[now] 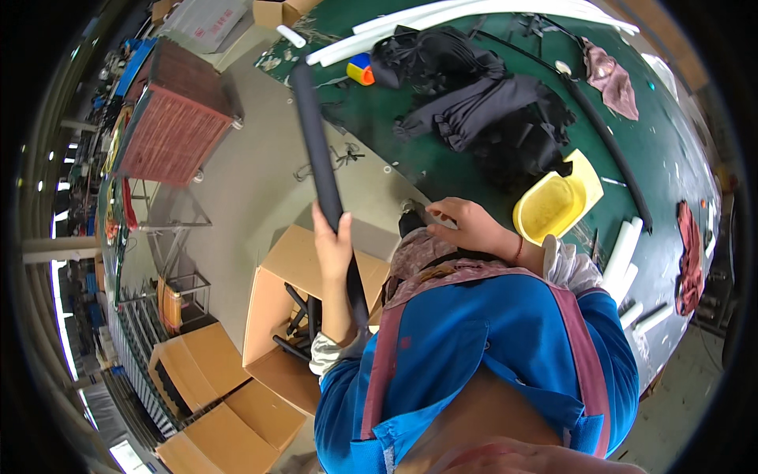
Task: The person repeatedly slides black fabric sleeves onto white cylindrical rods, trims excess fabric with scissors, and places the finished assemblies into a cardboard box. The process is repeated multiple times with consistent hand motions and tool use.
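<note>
My left hand (333,245) is closed around a long black foam tube (317,142), which stands out from my left side toward the far edge of the green table. Below that hand is an open cardboard box (260,304) with several black tubes (309,316) in it. My right hand (467,227) hovers in front of my waist near the table edge, its fingers loosely bent and apart from the thumb, with nothing seen in it. A yellow scoop-shaped tub (557,204) rests on the table just beyond my right hand.
Black cloth (489,103) lies heaped on the green table (647,150). White foam tubes (442,17) lie along its far side, and shorter ones (624,249) at the right. A thin black tube (612,146) crosses it. More cardboard boxes (197,363) and a red-brown cabinet (178,122) stand left.
</note>
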`<state>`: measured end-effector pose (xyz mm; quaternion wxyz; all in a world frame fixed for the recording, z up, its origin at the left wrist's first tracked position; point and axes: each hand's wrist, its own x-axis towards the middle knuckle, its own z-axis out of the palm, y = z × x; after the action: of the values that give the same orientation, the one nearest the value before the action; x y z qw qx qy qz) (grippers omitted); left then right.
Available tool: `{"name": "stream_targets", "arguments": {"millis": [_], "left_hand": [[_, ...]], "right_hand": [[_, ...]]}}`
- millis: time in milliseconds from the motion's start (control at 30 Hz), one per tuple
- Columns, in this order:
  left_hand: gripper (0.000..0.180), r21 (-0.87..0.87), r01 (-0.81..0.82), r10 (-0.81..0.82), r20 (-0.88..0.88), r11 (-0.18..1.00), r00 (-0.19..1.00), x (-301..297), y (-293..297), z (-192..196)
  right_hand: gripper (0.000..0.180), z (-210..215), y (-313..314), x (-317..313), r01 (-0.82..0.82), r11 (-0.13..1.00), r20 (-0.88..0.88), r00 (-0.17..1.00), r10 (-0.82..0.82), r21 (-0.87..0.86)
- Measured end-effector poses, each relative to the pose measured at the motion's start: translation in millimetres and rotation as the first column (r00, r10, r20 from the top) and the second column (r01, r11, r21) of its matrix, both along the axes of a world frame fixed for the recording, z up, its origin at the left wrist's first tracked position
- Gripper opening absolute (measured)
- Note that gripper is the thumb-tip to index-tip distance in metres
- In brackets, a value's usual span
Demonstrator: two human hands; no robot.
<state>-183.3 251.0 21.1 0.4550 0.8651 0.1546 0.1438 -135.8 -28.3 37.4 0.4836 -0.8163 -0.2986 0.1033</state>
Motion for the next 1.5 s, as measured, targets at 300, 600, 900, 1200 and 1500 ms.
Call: {"name": "stream_targets", "arguments": {"millis": [300,600,900,1200,1500], "left_hand": [[0.054,0.474,0.211,-0.323,0.168,0.855,0.931,14,-27,20],[0.054,0.466,0.322,-0.440,0.170,0.824,0.882,12,-50,35],[0.060,0.364,0.400,-0.461,0.094,0.841,0.883,0,-58,29],[0.074,0.168,0.471,-0.494,0.130,0.866,0.860,8,-64,27],[0.057,-0.098,0.234,-0.226,0.081,0.967,0.971,-16,-54,-64]], "right_hand": [[0.066,40,-8,48,0.307,0.776,-0.369,0.924,-0.103,0.551],[0.041,78,-18,63,0.426,0.479,-0.356,0.905,-0.234,0.768],[0.027,75,-29,57,0.530,0.555,-0.424,0.847,-0.320,0.642],[0.028,71,-16,50,0.317,0.476,-0.206,0.940,-0.272,0.821],[0.029,45,-6,31,0.268,0.703,-0.244,0.960,-0.137,0.659]]}}
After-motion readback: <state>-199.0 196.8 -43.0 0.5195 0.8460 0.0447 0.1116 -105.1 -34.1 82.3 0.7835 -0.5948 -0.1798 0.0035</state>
